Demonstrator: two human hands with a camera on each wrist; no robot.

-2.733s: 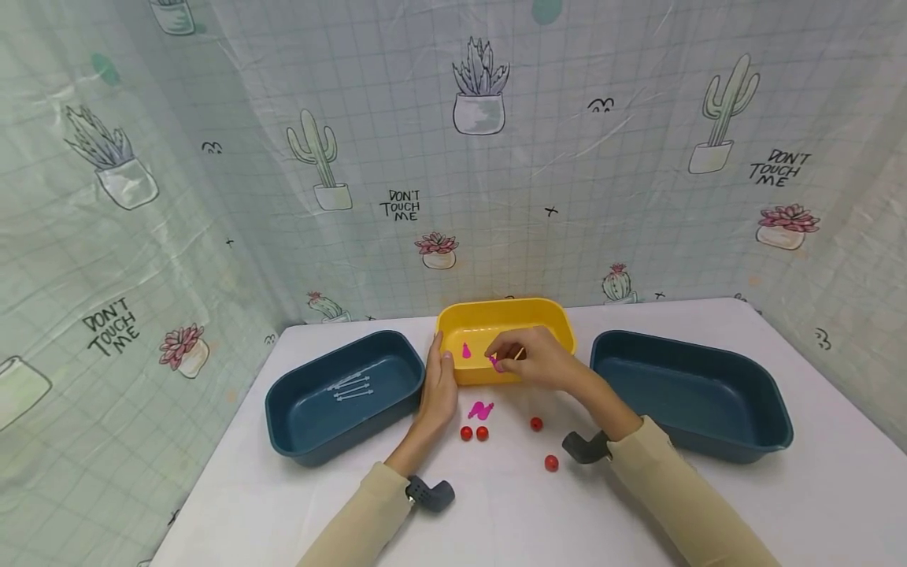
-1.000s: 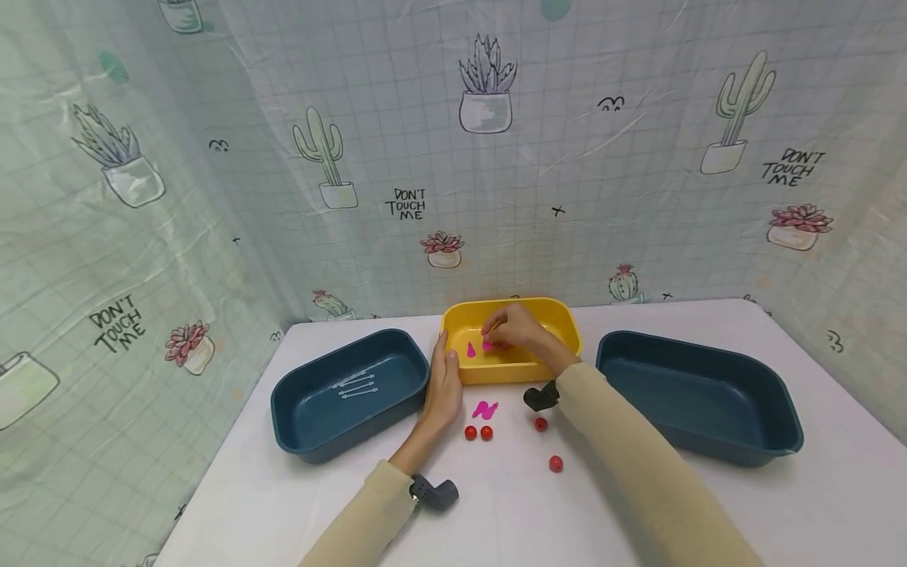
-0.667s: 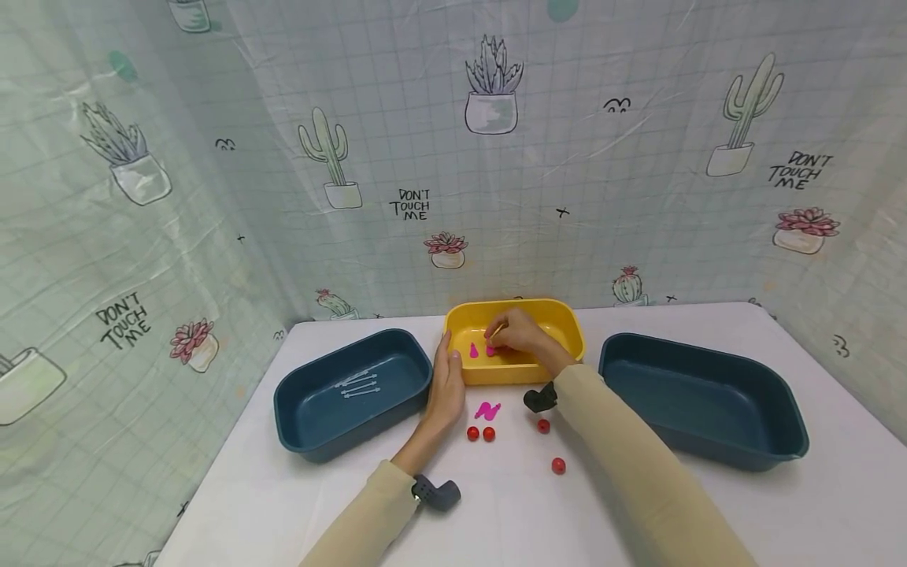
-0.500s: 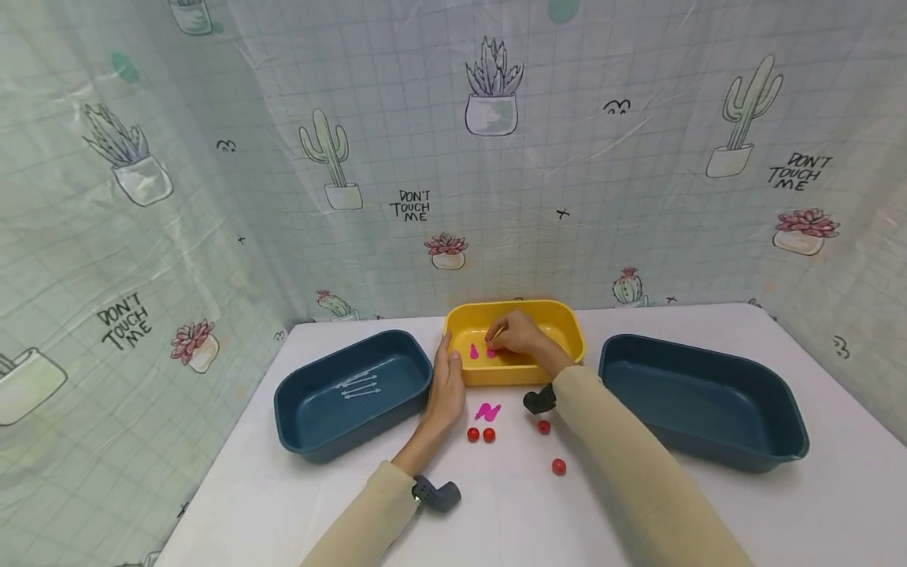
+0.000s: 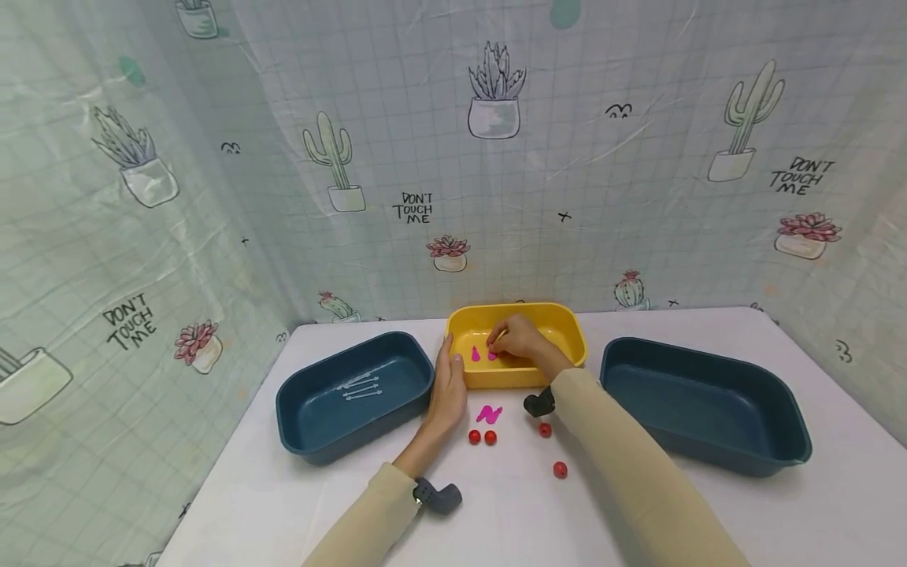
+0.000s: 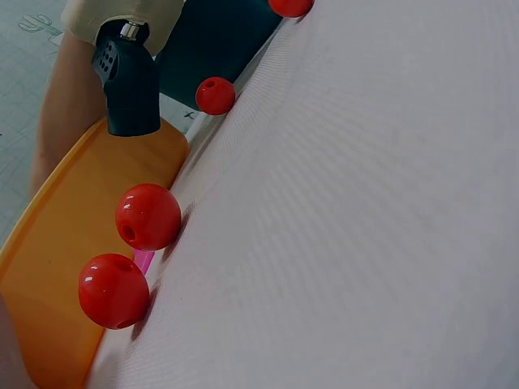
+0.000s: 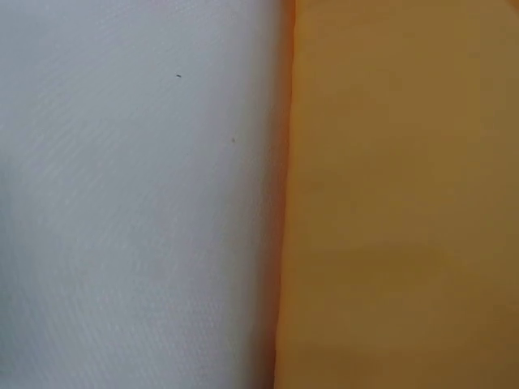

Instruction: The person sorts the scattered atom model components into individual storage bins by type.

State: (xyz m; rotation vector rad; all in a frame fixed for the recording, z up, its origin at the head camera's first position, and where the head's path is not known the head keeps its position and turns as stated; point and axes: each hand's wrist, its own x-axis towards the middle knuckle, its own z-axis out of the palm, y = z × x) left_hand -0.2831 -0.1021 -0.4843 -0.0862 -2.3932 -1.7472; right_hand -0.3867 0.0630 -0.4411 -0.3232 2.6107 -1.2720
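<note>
Lengthwise, the yellow tray (image 5: 503, 379) runs left to right.

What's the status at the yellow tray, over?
Left hand against yellow tray. Right hand inside, pinching pink piece. Four red beads outside, seemingly not blocking.

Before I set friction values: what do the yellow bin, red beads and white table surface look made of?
Yellow bin: probably molded plastic, smooth, slight sheen; even color, rounded corners.
Red beads: glossy, plastic or lacquered wood, can't tell which; sharp highlights.
White table surface: likely woven cloth, matte; fine ribbed texture close up.
</note>
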